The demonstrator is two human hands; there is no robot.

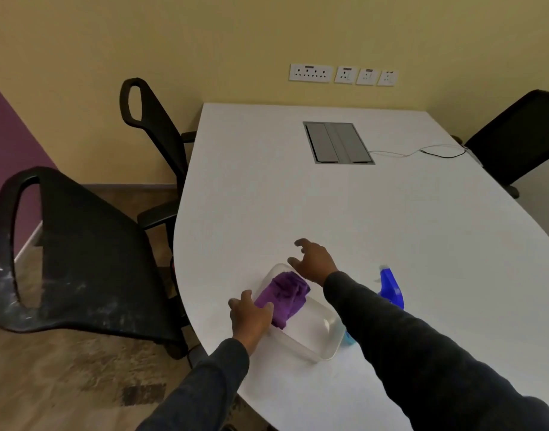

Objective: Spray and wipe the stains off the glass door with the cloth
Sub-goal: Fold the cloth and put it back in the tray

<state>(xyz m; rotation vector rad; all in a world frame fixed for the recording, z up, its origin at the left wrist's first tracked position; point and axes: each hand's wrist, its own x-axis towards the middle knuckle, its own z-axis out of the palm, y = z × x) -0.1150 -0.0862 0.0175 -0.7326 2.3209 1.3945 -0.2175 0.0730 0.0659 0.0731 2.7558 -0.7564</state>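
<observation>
White bench [298, 197], near edge: purple cloth [285, 295] bunched in a clear tray [322, 346]. Left hand [249, 315] rests on it, grip loose; right hand [313, 259] hovers, fingers apart. Soft, light — pinch the bunched middle. Spray bottle [390, 287] waits beside.

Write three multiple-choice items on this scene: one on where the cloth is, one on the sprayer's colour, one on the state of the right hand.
1. Where is the cloth?
A. on a chair
B. in the clear tub
C. on the floor

2. What colour is the sprayer?
A. blue
B. red
C. green

3. What state is the right hand in?
A. closed on the sprayer
B. flat on the table
C. open above the tub, holding nothing

Answers: 1 B, the purple cloth lies inside the tub beside the left hand. 2 A, its head is plainly blue. 3 C, its fingers are spread with nothing between them.
</observation>
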